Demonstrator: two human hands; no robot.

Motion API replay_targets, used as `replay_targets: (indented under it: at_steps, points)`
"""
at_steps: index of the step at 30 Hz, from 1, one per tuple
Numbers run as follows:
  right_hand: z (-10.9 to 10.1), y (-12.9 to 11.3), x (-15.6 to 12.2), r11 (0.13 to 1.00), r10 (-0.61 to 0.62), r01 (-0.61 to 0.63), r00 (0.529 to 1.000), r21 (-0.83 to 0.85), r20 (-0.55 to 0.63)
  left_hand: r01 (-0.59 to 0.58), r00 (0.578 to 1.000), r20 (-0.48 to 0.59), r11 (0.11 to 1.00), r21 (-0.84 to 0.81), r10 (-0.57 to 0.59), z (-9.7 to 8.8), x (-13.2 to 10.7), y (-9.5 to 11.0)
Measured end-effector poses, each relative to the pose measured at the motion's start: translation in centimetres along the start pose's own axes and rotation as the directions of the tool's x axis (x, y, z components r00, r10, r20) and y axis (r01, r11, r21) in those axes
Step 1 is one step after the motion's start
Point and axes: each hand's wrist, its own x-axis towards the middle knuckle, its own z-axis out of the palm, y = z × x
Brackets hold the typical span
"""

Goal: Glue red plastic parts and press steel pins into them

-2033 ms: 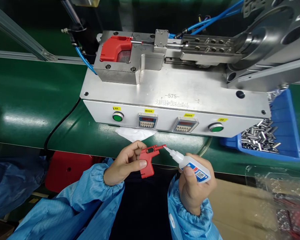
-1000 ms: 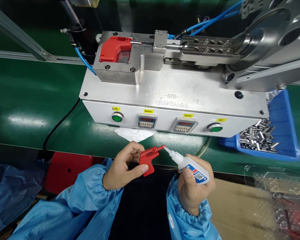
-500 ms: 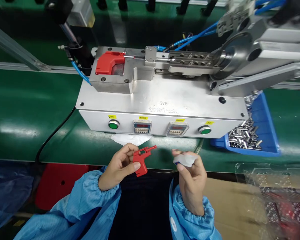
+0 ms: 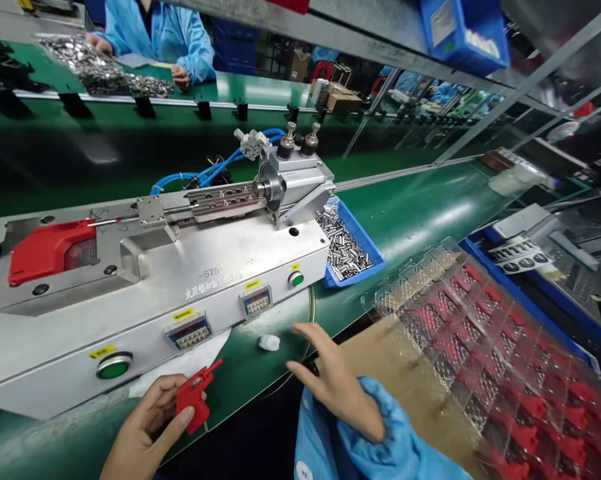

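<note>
One red pistol-shaped piece [image 4: 195,401], slim-tipped, pinched in left fingers [image 4: 173,431], right fingers [image 4: 321,344] spread.

The left hand [image 4: 147,427] partly hides the red part [image 4: 193,402]; an edge crops the machine [image 4: 215,257].

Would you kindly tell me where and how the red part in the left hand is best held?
I would grip the red part by its broad lower body, from the left, where the left hand pinches it. That body seems to offer most surface; the slim prong points away to the upper right and looks harder to hold.
</note>
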Motion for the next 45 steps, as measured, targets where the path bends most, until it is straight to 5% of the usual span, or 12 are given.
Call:
replay_targets:
  at_steps: [4,7,10,13,17,22,26,28,30,35,40,45]
  points:
    - [-8.3,-0.4,2.8,0.976,-0.038,0.058,0.994,-0.208,0.1,-0.031,0.997,-0.066,0.999,-0.025,0.029,0.5,-0.1,0.0]
    - [-12.1,0.9,8.6,0.842,0.161,-0.099,0.984,-0.53,0.073,-0.056,0.998,-0.003,0.997,-0.05,0.056,0.2,0.5,0.1]
    - [-12.2,3.3,14.6,0.693,0.357,-0.216,0.932,-0.688,0.067,-0.136,0.991,-0.031,0.984,-0.111,0.133,0.7,0.6,0.4]
    - [-10.7,5.0,18.2,0.673,0.395,-0.241,0.916,-0.699,0.064,-0.192,0.981,-0.056,0.972,-0.136,0.186,1.7,0.4,0.5]
    - [-11.4,4.5,18.9,0.75,0.333,-0.2,0.938,-0.63,0.099,-0.189,0.982,-0.001,0.972,-0.14,0.191,1.7,0.7,-0.1]
    - [-16.7,-0.6,16.2,0.88,0.203,-0.124,0.971,-0.459,0.126,-0.188,0.977,0.065,0.967,-0.17,0.201,1.2,1.8,-0.7]
    - [-19.0,-4.5,15.2,0.96,0.104,-0.123,0.991,-0.252,-0.087,-0.221,0.949,0.181,0.955,-0.199,0.257,1.6,2.6,0.0]
    - [-18.2,-6.0,16.8,0.971,-0.013,-0.018,0.992,-0.238,-0.127,-0.273,0.929,0.19,0.935,-0.226,0.317,1.7,3.2,0.5]
    - [-15.6,-7.9,19.6,0.945,-0.206,0.195,0.978,-0.263,-0.015,-0.304,0.919,0.179,0.921,-0.243,0.351,1.6,3.8,0.8]
    - [-5.2,-15.0,27.4,0.68,-0.595,0.695,0.709,-0.233,0.378,-0.341,0.906,0.157,0.897,-0.28,0.393,1.6,4.8,0.5]
    - [2.4,-18.7,31.5,0.48,-0.512,0.738,0.675,-0.474,0.532,-0.385,0.896,0.114,0.88,-0.278,0.429,1.9,5.3,0.1]
    - [4.0,-17.2,31.0,0.481,-0.504,0.7,0.713,-0.528,0.487,-0.383,0.898,0.133,0.893,-0.239,0.42,1.7,5.0,0.6]
